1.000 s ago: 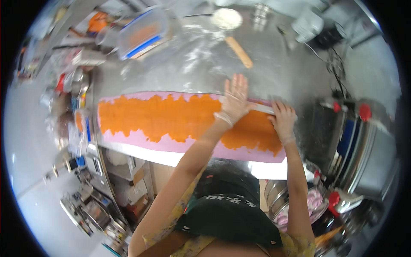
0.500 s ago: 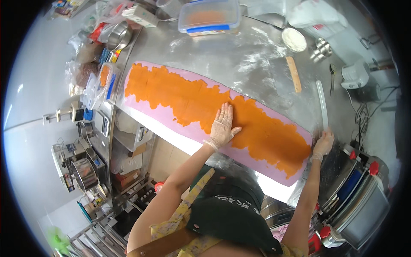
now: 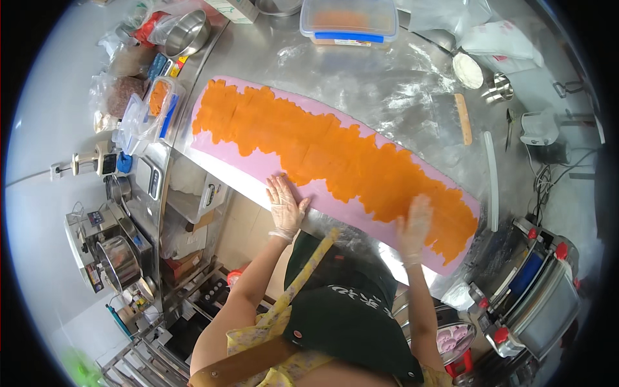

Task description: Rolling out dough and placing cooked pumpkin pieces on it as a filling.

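Note:
A long pink sheet (image 3: 229, 147), apparently dough, lies diagonally on the steel table (image 3: 322, 68), with a ragged orange layer (image 3: 293, 138) over most of it. My left hand (image 3: 284, 205), in a clear glove, rests with fingers spread at the sheet’s lower edge, left of the middle. My gloved right hand (image 3: 414, 227), blurred by motion, is over the right part of the sheet, fingers stretched out and thumb apart, holding nothing visible. Beyond the sheet’s right end lies a long pale bar (image 3: 491, 180), untouched.
A wooden stick (image 3: 463, 119), white powder in a bowl (image 3: 467, 70) and a lidded tub (image 3: 348, 22) are at the back. Containers and bags (image 3: 122, 97) crowd the left. A machine with red knobs (image 3: 529, 284) stands at the right.
My right hand has let go of the pale bar at the right and moved left onto the sheet. My left hand has moved left and down to the near edge. The view has turned.

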`<state>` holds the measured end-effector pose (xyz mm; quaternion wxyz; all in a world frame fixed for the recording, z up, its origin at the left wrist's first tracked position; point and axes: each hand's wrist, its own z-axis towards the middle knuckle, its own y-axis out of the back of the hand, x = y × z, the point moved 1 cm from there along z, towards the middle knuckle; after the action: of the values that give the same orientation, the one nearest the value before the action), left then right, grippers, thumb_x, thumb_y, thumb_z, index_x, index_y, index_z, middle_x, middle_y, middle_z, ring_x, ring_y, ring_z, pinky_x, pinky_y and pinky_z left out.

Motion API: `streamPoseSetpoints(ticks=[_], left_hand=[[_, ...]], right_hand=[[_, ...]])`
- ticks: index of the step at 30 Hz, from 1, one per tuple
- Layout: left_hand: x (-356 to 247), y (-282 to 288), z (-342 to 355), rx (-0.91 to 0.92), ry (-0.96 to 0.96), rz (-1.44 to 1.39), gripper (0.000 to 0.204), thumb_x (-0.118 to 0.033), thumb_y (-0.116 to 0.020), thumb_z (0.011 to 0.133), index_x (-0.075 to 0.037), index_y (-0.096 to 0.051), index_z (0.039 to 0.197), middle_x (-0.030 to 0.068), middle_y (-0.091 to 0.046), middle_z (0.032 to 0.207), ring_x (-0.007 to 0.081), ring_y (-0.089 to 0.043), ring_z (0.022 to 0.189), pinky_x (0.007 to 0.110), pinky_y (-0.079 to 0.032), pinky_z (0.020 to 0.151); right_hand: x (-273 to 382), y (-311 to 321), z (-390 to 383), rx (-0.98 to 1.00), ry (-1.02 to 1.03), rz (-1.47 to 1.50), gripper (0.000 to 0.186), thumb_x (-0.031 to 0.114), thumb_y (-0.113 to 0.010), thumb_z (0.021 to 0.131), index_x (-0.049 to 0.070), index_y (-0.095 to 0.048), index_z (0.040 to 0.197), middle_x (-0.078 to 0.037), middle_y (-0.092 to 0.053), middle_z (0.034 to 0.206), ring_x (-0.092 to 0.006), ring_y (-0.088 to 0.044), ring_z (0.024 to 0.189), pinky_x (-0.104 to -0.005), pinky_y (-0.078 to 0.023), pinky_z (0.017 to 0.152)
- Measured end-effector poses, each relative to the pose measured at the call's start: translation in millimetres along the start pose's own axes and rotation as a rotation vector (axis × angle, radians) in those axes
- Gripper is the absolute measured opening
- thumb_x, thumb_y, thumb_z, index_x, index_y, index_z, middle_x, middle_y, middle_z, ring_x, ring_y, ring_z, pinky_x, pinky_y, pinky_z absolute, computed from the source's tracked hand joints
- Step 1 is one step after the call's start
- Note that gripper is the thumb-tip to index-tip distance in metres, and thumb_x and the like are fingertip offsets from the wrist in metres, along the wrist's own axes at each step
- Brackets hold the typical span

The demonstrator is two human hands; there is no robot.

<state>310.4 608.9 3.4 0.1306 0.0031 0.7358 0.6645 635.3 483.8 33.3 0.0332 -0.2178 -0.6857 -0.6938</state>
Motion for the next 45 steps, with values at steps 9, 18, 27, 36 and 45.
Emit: streamPoseSetpoints(ticks=[9,18,27,36,45], left_hand=[[36,18,31,0.174,-0.180,-0.126,0.103,-0.053,-0.067,0.079,0.009,-0.021,0.148,0.0269,-0.020,0.156,0.0420,-0.016,0.146,0.054,-0.014,0.118],[84,27,72,0.323,-0.652,-0.031,0.101,-0.060,-0.065,0.075,0.003,-0.033,0.147,0.0167,-0.029,0.156,0.0329,-0.021,0.147,0.051,-0.018,0.118],[66,42,69,0.436,-0.848,-0.120,0.092,-0.043,-0.075,0.076,0.005,-0.035,0.144,0.0202,-0.036,0.150,0.0335,-0.030,0.142,0.050,-0.020,0.117],[81,44,59,0.361,-1.022,0.180,0.097,-0.063,-0.040,0.090,0.015,-0.022,0.145,0.0275,-0.022,0.155,0.0415,-0.015,0.146,0.050,-0.011,0.120],[69,45,50,0.203,-1.215,0.675,0.080,-0.052,-0.047,0.093,0.007,-0.032,0.146,0.0229,-0.030,0.154,0.0382,-0.025,0.144,0.049,-0.020,0.117]], right_hand=[[196,-80,28,0.127,0.363,0.306,0.053,0.015,-0.062,0.084,-0.002,-0.049,0.133,-0.020,-0.048,0.140,-0.0363,-0.040,0.136,-0.0521,-0.029,0.113],[247,-125,65,0.110,0.244,0.034,0.057,0.017,-0.052,0.087,-0.003,-0.042,0.140,-0.020,-0.042,0.147,-0.0360,-0.034,0.140,-0.0485,-0.023,0.117],[249,-103,39,0.078,0.029,0.105,0.059,0.017,-0.055,0.083,-0.005,-0.044,0.137,-0.024,-0.044,0.143,-0.0365,-0.037,0.137,-0.0453,-0.024,0.118],[236,-64,-65,-0.042,-0.271,0.038,0.064,0.007,-0.051,0.082,-0.005,-0.035,0.143,-0.022,-0.037,0.149,-0.0359,-0.030,0.142,-0.0441,-0.023,0.119],[242,-88,-251,-0.214,-1.001,0.009,0.065,0.010,-0.059,0.081,-0.005,-0.038,0.140,-0.024,-0.043,0.143,-0.0377,-0.037,0.137,-0.0450,-0.029,0.114]])
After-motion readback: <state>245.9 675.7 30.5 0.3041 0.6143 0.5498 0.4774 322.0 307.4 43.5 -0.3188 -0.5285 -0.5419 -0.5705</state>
